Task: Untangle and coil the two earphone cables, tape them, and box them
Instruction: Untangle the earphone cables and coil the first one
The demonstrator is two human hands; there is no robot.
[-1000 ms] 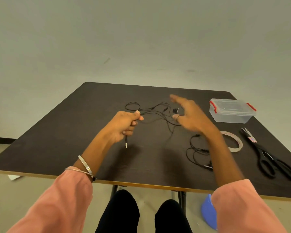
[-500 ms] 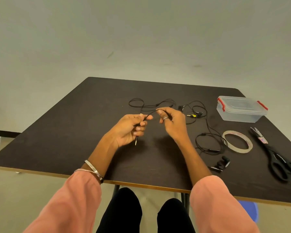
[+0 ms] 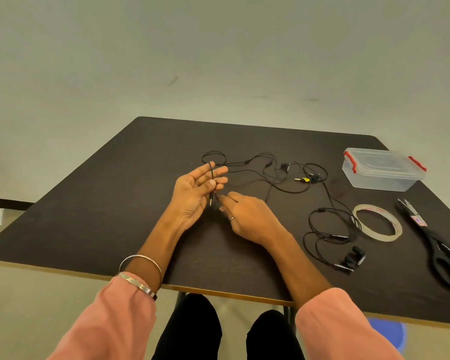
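One black earphone cable [image 3: 257, 172] lies spread over the far middle of the dark table [image 3: 115, 203]. Its near end runs over the fingers of my left hand [image 3: 192, 193], which is palm up with the thumb pressing the cable down; the jack plug hangs below the thumb. My right hand [image 3: 247, 216] pinches the same cable just right of the plug. The second earphone cable [image 3: 330, 229] lies loosely looped at the right, its earbuds [image 3: 351, 261] nearest me and a yellow-marked plug [image 3: 303, 179] further back.
A clear lidded box [image 3: 382, 170] with red clips stands at the back right. A roll of clear tape [image 3: 385, 238] lies flat in front of it, with black scissors [image 3: 442, 250] at its right. A blue stool [image 3: 390, 331] sits below the table's near edge.
My left hand has turned palm up and spread its fingers, with the cable now laid over them. My right hand has come down from the cable arc to just beside the plug.
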